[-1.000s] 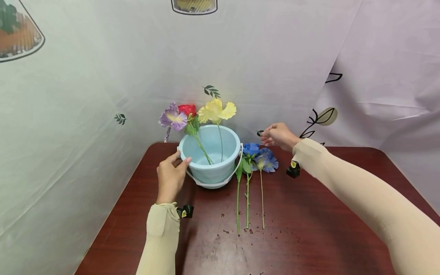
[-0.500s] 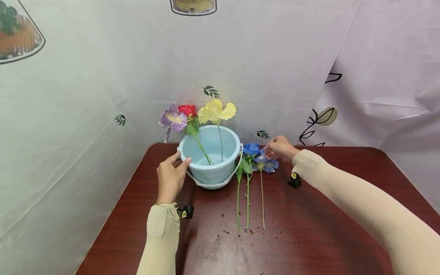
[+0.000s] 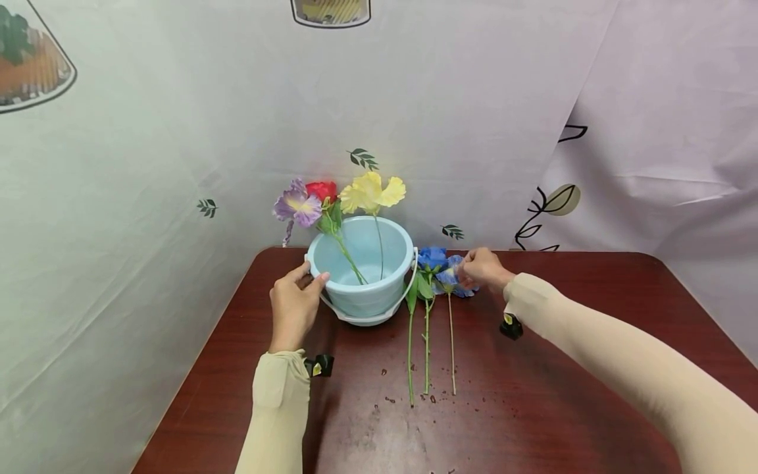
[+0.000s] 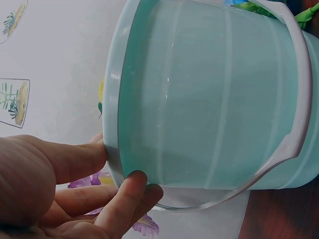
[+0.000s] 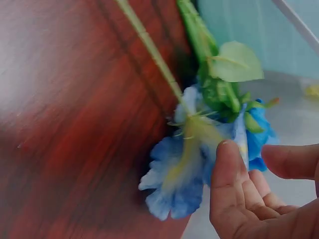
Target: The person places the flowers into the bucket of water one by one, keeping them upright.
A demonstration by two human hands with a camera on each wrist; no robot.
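Note:
My left hand (image 3: 293, 306) pinches the near-left rim of a light blue bucket (image 3: 367, 301), thumb on one side and fingers on the other. The bucket stands upright, its pale handle (image 4: 303, 84) hanging down. Inside lean a purple flower (image 3: 299, 205), a red rose (image 3: 322, 189) and a yellow flower (image 3: 370, 193). Right of the bucket, my right hand (image 3: 484, 268) is at the petals of a blue-violet flower (image 5: 172, 191). In the right wrist view its thumb and fingers are apart, around a petal edge. A blue rose (image 3: 431, 257) lies alongside.
Stems (image 3: 411, 355) lie side by side on the dark red wooden table (image 3: 562, 368), cut ends toward the front. Small brown crumbs are scattered around those ends. A pale printed cloth (image 3: 474, 118) hangs right behind the table's back edge.
My right hand has come down from above the blue flowers to the blue-violet one's petals. My left hand and the bucket have stayed put.

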